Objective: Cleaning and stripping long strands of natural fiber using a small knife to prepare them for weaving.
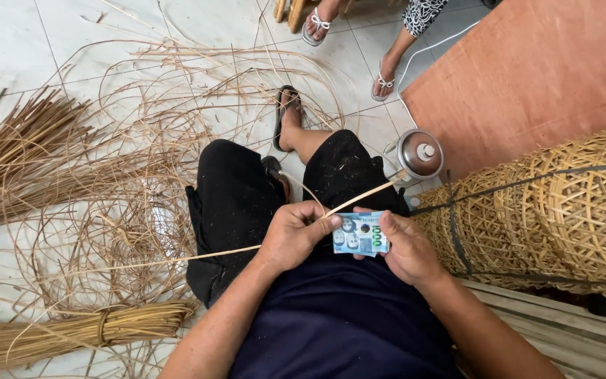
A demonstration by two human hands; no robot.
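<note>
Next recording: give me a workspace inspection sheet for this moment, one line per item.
Surface: pale tiled floor.
Job's things: banknote and thin rattan strip over the lap.
Clutter: loose rattan strands, tied bundle, woven baskets, spray can.
Grippers: left hand pinches the strip; right hand holds the banknote.
Cables: white cord on the floor.
Surroundings: brown board; another person's sandalled feet.

A banknote [360, 234] lies between the left hand [292, 235] and right hand [405, 245], above the lap. Loose cane strips [106, 175] cover the floor [8, 35] to the left, a tied bundle [71, 333] nearest. Woven baskets [562, 210] stand right, a can [419, 154] just beyond them.
</note>
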